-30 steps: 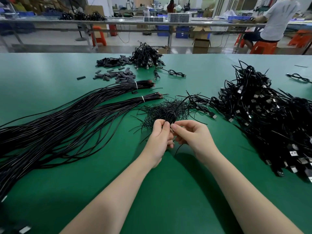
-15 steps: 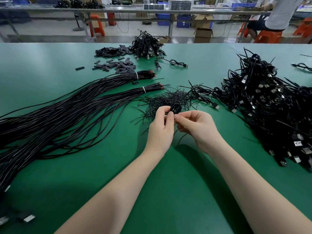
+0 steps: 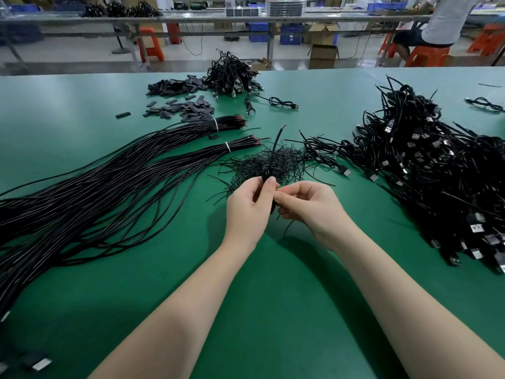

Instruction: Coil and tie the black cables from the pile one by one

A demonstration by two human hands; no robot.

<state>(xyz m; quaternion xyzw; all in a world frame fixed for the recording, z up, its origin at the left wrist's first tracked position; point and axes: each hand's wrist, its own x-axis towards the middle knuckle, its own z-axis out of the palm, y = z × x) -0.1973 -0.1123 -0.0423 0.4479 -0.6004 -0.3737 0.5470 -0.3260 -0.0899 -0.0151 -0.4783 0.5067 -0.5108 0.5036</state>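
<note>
So the coiled cable (image 3: 266, 175) is up off the desk (image 3: 273, 296), held right between the two hands, just in front of the little heap of thin tie wires (image 3: 269, 162). It's bunched into a tight narrow coil whose long axis runs pretty much up and down, and one free tail (image 3: 274, 144) sticks up and away from the top with a bit of red at its tip. The left hand (image 3: 247, 205) has it: thumb and forefinger curled round the coil's upper part, pinching it, palm turned in toward the right. The right hand (image 3: 307, 203) sits just beside it on the other side, fingers curled in with the fingertips (image 3: 278, 197) pressed up against the coil's middle, apparently pinching a thin tie strand there, though it's too small to be sure. A thin wire end (image 3: 287, 228) dangles below the hands. Both hands are basically touching the coil, so neither is really "nearer"; my guess is the left stays as the clamp and the right does the twisting around the coil's waist, across that upright axis. Both forearms come in from the bottom and meet in a V at the coil. Further out: the long uncoiled cable bundles (image 3: 109, 181) lie to the left, and the big pile of finished cables (image 3: 437, 170) with USB plugs is off to the right.
</note>
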